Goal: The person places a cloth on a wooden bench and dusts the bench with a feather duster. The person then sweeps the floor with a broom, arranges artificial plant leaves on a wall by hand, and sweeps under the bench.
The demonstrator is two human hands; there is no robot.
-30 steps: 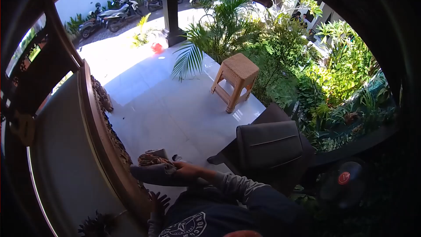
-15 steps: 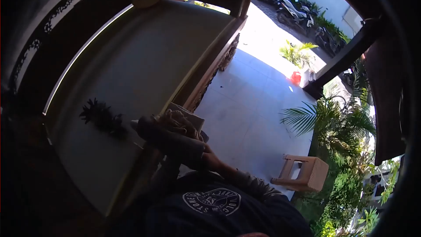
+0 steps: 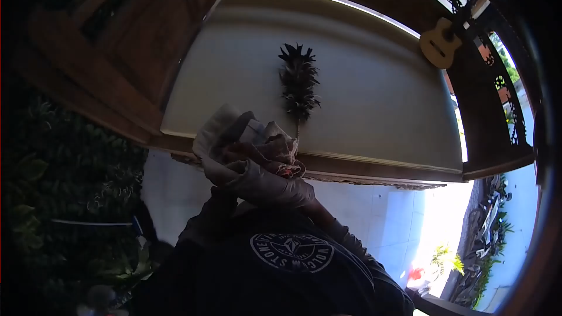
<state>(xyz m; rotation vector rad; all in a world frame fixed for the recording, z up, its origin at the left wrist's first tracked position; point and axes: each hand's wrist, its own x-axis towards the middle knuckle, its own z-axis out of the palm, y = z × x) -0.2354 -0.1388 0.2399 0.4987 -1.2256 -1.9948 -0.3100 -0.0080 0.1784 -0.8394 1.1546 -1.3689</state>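
Note:
In front of my chest is a crumpled cloth bundle point(image 3: 281, 146), pinkish brown with pale edges. My right hand point(image 3: 272, 187), in what looks like a grey glove, reaches across my body and is closed on the bundle. Close by on the left, pale grey fabric point(image 3: 211, 140) rises around the bundle; it may be a glove or more cloth. My left hand lies somewhere behind this fabric, its fingers hidden. Just beyond the bundle, a dark feather duster point(image 3: 300, 85) rests on the pale platform surface point(image 3: 374, 105), its thin handle pointing toward me.
A guitar point(image 3: 440, 47) leans at the platform's far right corner. Carved wooden panels point(image 3: 134, 52) stand at the left and back. Below the platform's wooden edge point(image 3: 351, 169) runs a light tiled floor point(image 3: 374, 205). Dark plants point(image 3: 76, 169) fill the left side; motorbikes point(image 3: 483, 228) stand outside, right.
My view has turned left to face the platform, so the duster and guitar now appear farther right. The cloth stays at my hands, and the pale grey fabric shows more openly.

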